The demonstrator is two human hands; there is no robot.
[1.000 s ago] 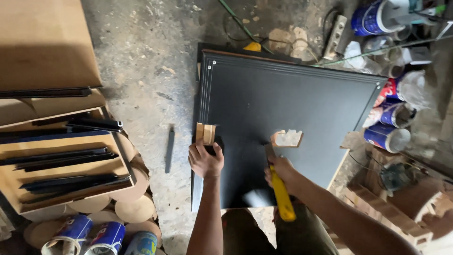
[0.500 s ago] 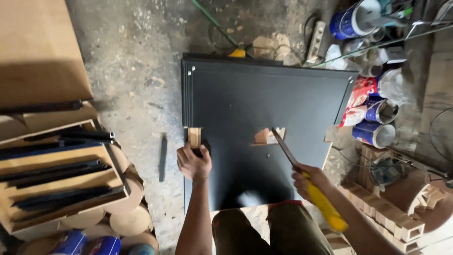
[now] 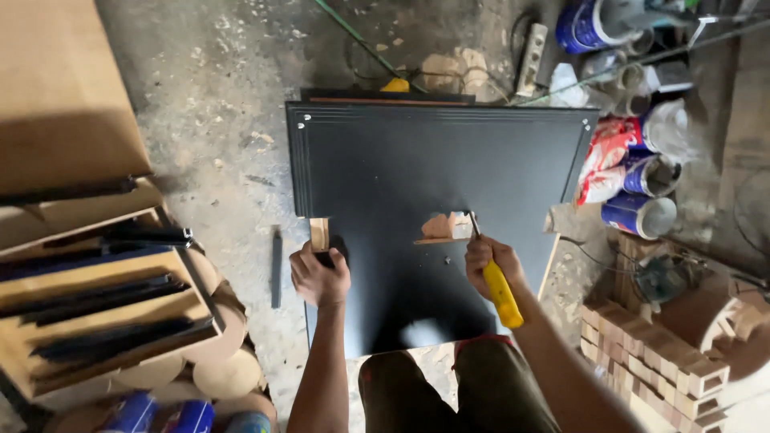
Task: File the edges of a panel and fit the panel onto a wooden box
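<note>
We see the left hand (image 3: 319, 275) clamped on the black panel (image 3: 417, 168)'s edge, just below a wooden block (image 3: 319, 232). The right hand (image 3: 489, 258) grips a yellow-handled tool (image 3: 502, 293), its tip just above at the panel's torn patch (image 3: 446, 226).

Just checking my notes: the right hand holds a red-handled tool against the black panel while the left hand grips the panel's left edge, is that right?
Not quite: in the head view, the tool in the right hand has a yellow handle, not red. Its tip is at the black panel, and the left hand grips the left edge.

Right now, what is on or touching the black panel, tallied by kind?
Hands: 2, left hand and right hand
Yellow-handled tool: 1
Wood blocks: 2, left wood block and middle wood block
Total: 5 on the black panel
</note>
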